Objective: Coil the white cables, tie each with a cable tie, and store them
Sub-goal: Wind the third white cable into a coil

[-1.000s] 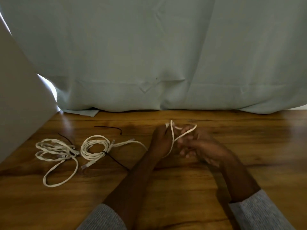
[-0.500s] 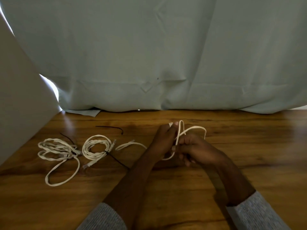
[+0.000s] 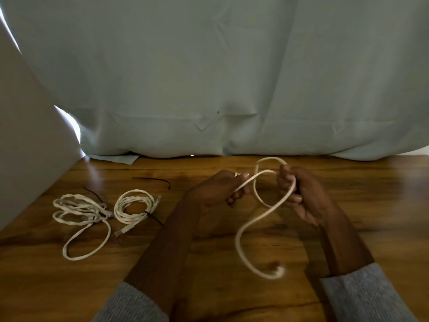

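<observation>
Both hands hold one loose white cable (image 3: 267, 213) above the wooden worktop (image 3: 232, 287). The left hand (image 3: 222, 189) pinches one end of it between thumb and curled fingers, a pale plug tip just showing at the fingertips. The right hand (image 3: 299, 194) has its fingers curled round the cable, which loops up over the knuckles, crosses to the left hand, then runs down in an S-curve to a blurred free end near the right sleeve (image 3: 362, 296). Well to the left lie two coiled cables: a tied coil (image 3: 133, 209) with a black cable tie (image 3: 152, 217) across it, and a looser bundle (image 3: 81, 212) trailing a long loop. A spare black tie (image 3: 153, 180) lies behind them, near the pale curtain (image 3: 209, 77).
</observation>
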Tool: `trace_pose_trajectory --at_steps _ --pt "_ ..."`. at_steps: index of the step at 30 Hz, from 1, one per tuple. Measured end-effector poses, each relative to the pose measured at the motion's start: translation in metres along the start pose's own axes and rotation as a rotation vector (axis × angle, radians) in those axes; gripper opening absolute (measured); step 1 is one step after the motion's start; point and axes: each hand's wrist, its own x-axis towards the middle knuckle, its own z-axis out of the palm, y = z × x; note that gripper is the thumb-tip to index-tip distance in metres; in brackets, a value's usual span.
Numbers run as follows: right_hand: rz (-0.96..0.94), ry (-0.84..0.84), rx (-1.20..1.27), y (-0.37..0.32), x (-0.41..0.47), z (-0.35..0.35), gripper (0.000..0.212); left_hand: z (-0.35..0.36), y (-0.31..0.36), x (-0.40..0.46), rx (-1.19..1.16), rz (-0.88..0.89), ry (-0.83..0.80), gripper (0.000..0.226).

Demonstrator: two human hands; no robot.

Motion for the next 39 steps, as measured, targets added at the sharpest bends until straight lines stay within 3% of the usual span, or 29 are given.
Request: trace_pose_trajectory --at_steps 5,10,12,17,23,25,28,30,35,39 --pt "-0.069 0.085 0.045 0.001 0.002 -0.011 0.027 0.007 -0.022 -0.003 0.02 -0.052 0.047 0.033" --pt "-0.114 0.198 0.22 0.013 0.011 0.01 0.018 0.026 -0.03 0.006 0.264 0.193 0.121 0.043" --pt "-0.144 0.285 0.22 0.017 0.015 0.013 0.012 0.03 -0.029 0.005 0.373 0.214 0.084 0.041" --pt "-0.206 0.56 -0.452 0.027 0.017 0.003 0.015 0.038 -0.021 0.002 0.437 0.068 -0.064 0.035" --pt "-0.293 0.465 -1.367 0.028 0.013 0.004 0.042 0.038 -0.013 -0.006 0.149 0.055 -0.037 0.034" --pt "-0.343 0.419 -1.374 0.025 0.008 0.007 0.047 0.038 -0.014 -0.007 0.048 -0.004 -0.02 0.037" --pt "-0.311 0.138 -1.096 0.013 0.002 0.002 0.026 0.032 -0.014 -0.006 -0.089 -0.07 0.009 0.043" --pt "-0.323 0.039 -0.96 0.008 0.002 -0.004 0.021 0.029 -0.012 -0.005 -0.216 -0.109 -0.032 0.052" --pt "-0.444 0.012 -0.8 0.013 0.006 -0.002 0.017 0.034 -0.003 -0.006 -0.487 -0.193 -0.267 0.077" --pt "-0.521 -0.004 -0.789 0.014 0.007 -0.002 0.018 0.04 -0.003 -0.005 -0.426 -0.194 -0.21 0.082"
